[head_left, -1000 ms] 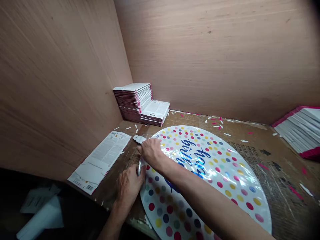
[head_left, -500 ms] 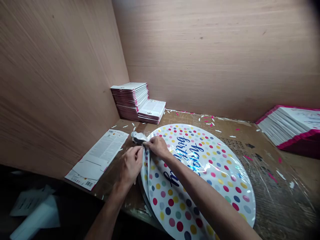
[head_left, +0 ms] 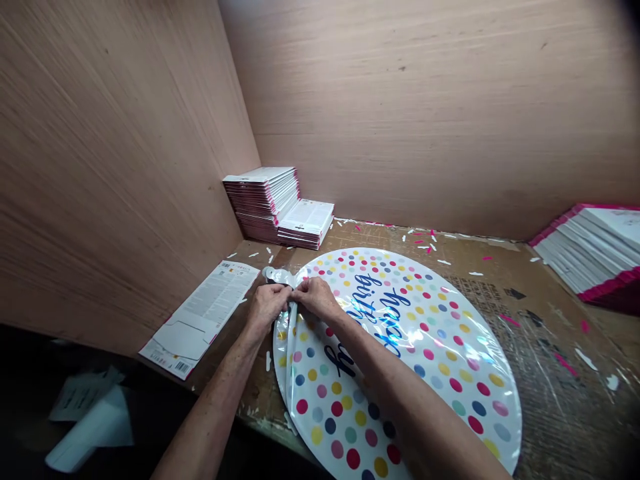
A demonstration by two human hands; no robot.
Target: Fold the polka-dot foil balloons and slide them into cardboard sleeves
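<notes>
A flat white foil balloon [head_left: 430, 313] with coloured dots and blue "happy birthday" lettering lies on the cardboard surface. Its left edge is folded over near the pale tail [head_left: 278, 275]. My left hand [head_left: 267, 308] is closed, its thumb and fingers pinching the balloon beside the tail. My right hand [head_left: 316, 297] pinches the folded edge just to the right, the two sets of fingertips nearly touching. The right forearm crosses the balloon and covers part of the lettering. Exactly what lies between the fingertips is hidden.
An unfolded printed card sleeve [head_left: 203, 317] lies at the left. Stacks of pink-edged packs [head_left: 260, 200] stand in the back corner, with another stack [head_left: 595, 250] at the right. Paper scraps [head_left: 425, 240] litter the cardboard [head_left: 555, 373]. Wooden panels [head_left: 400, 120] rise behind and left.
My left hand has moved up and right, close to the right fingertips. The balloon's left edge has spread outward, showing more dots there. The view has shifted slightly.
</notes>
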